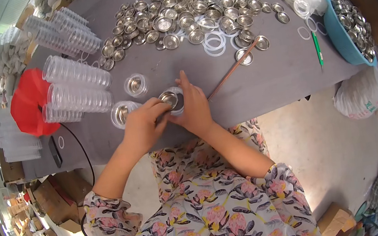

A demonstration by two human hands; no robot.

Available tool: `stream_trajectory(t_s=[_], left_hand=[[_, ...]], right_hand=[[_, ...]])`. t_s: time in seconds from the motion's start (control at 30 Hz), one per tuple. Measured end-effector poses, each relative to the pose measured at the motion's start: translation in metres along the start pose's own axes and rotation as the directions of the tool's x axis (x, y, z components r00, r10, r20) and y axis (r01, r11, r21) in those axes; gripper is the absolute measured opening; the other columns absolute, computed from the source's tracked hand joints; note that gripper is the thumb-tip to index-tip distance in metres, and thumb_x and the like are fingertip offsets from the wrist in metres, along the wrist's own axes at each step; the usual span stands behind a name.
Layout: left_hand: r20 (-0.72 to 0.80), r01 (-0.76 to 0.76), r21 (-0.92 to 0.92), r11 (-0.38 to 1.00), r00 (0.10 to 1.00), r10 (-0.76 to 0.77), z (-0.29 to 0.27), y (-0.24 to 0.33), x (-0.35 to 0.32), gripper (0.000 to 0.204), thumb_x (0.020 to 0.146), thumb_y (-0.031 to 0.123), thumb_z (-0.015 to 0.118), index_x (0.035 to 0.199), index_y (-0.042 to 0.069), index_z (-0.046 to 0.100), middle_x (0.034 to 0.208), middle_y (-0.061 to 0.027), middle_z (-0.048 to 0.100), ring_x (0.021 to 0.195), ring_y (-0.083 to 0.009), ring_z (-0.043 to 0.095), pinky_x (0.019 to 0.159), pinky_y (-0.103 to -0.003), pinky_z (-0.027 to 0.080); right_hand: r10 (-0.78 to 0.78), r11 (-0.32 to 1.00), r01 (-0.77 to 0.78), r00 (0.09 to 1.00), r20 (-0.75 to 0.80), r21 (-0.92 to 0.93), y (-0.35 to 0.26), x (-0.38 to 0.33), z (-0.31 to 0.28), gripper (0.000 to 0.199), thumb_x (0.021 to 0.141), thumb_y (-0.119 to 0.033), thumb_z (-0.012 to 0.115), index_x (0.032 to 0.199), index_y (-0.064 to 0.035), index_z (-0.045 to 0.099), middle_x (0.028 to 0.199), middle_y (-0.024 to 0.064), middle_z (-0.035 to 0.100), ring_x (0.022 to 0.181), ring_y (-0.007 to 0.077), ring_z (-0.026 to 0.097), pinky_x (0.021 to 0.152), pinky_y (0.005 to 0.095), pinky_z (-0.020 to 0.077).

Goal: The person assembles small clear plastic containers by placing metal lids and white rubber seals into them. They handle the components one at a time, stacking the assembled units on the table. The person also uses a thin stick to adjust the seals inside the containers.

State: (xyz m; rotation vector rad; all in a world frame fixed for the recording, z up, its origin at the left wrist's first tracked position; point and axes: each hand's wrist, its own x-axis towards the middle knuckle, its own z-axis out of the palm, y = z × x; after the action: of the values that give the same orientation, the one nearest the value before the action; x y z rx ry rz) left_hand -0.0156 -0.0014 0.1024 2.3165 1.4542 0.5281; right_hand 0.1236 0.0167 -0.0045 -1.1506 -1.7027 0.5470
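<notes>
Near the table's front edge, my two hands meet around a small round metal cup and a clear plastic container. My left hand has its fingers closed on the metal cup's near side. My right hand curls around the clear container, its index finger pointing up. How far the cup sits inside the container is partly hidden by my fingers. Just left of them stands another clear container with a metal cup in it, partly behind my left hand. A similar filled container stands farther back.
Many loose metal cups spread across the far table, with white rings among them. Stacked clear containers and a red object lie left. A brown stick, green-handled tool and blue basin are right.
</notes>
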Motion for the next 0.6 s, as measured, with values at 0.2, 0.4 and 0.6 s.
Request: stream_trajectory(t_s=[0.2,0.4,0.6], left_hand=[[0.018,-0.066,0.087,0.994,0.998,0.064,0.020,-0.002,-0.001,0.023,0.081,0.005,0.060,0.104,0.006,0.062,0.101,-0.0074,0.063,0.078,-0.0287,0.063,0.065,-0.035,0.050],[0.146,-0.022,0.111,0.994,0.989,0.006,0.016,0.004,0.001,0.027,0.081,0.010,0.060,0.108,0.007,0.062,0.106,-0.0076,0.063,0.078,-0.0307,0.064,0.064,-0.037,0.051],[0.119,-0.054,0.176,0.983,0.992,0.033,0.020,0.001,-0.002,0.028,0.080,0.010,0.061,0.108,0.008,0.062,0.103,-0.0064,0.062,0.073,-0.0293,0.064,0.061,-0.037,0.051]], right_hand=[[-0.062,0.998,0.062,0.998,0.011,-0.023,0.003,-0.001,-0.002,0.107,0.059,-0.021,0.080,0.143,0.0011,0.018,0.121,0.0158,0.050,0.111,0.0302,0.050,0.096,0.0424,0.0363],[-0.067,0.998,0.066,0.998,-0.003,-0.023,0.002,0.000,-0.002,0.104,0.058,-0.017,0.077,0.143,0.0015,0.020,0.115,0.0151,0.053,0.106,0.0298,0.051,0.094,0.0422,0.0371],[-0.070,0.997,0.070,0.998,0.001,-0.046,0.002,0.000,-0.001,0.101,0.059,-0.017,0.075,0.142,0.0018,0.021,0.108,0.0134,0.054,0.100,0.0289,0.052,0.092,0.0418,0.0379]])
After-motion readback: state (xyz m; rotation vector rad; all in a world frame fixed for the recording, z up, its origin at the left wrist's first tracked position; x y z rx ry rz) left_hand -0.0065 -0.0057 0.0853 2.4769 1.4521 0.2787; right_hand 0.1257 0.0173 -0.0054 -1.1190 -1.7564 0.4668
